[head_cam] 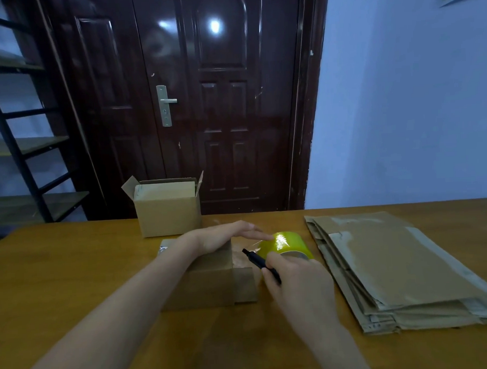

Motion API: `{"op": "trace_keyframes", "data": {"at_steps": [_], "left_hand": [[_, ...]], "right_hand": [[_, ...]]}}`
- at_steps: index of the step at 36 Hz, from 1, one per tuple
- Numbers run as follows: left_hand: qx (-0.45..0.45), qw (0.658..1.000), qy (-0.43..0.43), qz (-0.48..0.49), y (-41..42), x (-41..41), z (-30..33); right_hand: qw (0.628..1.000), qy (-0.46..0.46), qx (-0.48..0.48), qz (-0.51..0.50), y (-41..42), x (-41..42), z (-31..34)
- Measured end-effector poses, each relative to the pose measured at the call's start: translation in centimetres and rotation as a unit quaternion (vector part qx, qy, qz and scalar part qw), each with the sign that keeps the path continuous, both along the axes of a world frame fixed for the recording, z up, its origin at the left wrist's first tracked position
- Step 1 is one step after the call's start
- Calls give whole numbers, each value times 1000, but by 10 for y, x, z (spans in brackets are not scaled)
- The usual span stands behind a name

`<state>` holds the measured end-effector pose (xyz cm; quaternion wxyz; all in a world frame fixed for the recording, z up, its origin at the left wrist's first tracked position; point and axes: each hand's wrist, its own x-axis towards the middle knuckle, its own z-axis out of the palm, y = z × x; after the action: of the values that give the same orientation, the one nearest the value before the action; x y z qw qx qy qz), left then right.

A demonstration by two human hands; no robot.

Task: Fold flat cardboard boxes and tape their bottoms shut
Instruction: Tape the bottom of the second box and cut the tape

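Right hand (295,274) gripped a black cutter (261,264) at the tape roll (287,245); left hand (228,236) pressed flat on the box (210,283). One finished box (168,212) stood behind, and a flat stack (394,267) remained.

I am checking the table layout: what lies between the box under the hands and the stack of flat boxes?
In the head view, the yellow-green tape roll lies between that box and the flat stack.
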<state>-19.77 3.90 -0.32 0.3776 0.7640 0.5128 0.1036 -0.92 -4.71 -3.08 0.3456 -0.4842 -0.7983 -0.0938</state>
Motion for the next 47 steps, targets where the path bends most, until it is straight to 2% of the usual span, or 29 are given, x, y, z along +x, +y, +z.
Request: {"op": "trace_keyframes", "data": {"at_steps": [11,13,15,16,18,21,24,28,30,34,37,40,41,43,45,47], "left_hand": [[47,998,48,-8,0,-3,-4],[48,997,65,-5,0,-3,-5],[49,995,82,10,0,-1,-5],[47,995,85,21,1,-1,-5],[51,996,73,13,2,-2,-7],[53,997,52,19,1,-6,-9],[49,997,44,28,4,-6,-11],[52,997,46,23,3,-8,-11],[64,997,40,-3,1,-5,-10],[71,997,28,-10,-2,-2,-7],[96,995,3,-3,-1,-6,-11],[122,989,-87,1,-3,-6,-11],[131,984,-118,3,-4,-6,-10],[161,975,-151,22,-6,-5,-10],[210,965,-151,46,-8,-5,-10],[267,952,-135,64,-11,-5,-8]], "right_hand": [[998,-55,-25,-12,-2,-2,3],[998,-39,-50,3,-6,-2,9],[995,-80,-55,24,-11,-3,12],[991,-107,-77,34,-9,-2,9],[986,-101,-130,37,-13,3,10],[998,-21,-59,12,-8,16,13],[996,-58,-66,-1,-7,19,16],[980,-42,-185,59,-6,25,16],[951,-22,-290,103,-2,28,16],[860,18,-457,228,5,28,13],[802,18,-532,271,1,13,10],[776,-2,-564,283,-3,-7,2],[784,-19,-549,288,-4,-12,-1],[826,-82,-474,294,-3,-18,-10],[857,-128,-413,282,-3,-21,-19],[872,-133,-386,270,-4,-21,-24]]}}
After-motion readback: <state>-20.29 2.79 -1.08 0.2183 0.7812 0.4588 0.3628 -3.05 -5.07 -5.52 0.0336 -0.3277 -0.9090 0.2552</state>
